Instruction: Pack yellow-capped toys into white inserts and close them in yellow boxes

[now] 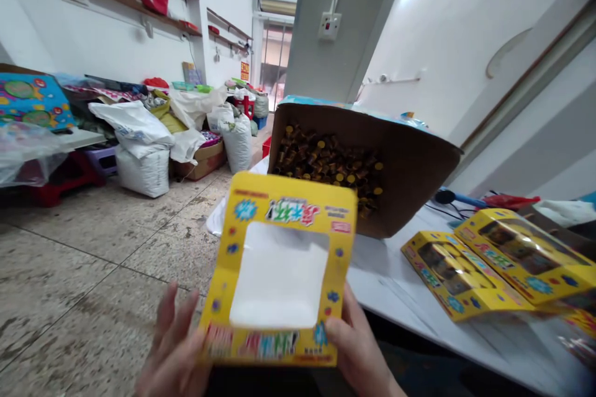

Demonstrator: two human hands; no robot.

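A yellow window box [342, 260] is held up in front of me, its printed face towards me and a large see-through window in its middle. My right hand [358, 347] grips its lower right edge, thumb on the front and fingers behind. At the lower left corner is my left hand [174, 347], blurred, with its fingers spread apart; its thumb side meets the box edge. Behind the box, a large cardboard carton [419, 161] lies tilted towards me on the table, holding many small brown cups with yellow ends [321, 152].
On the white marbled table [386, 282], to the right, lie yellow window boxes [459, 273] with contents showing, beside cables and a red bag [510, 200]. White sacks [142, 161] and piled goods line the left wall. Speckled tile floor [84, 273] lies at left.
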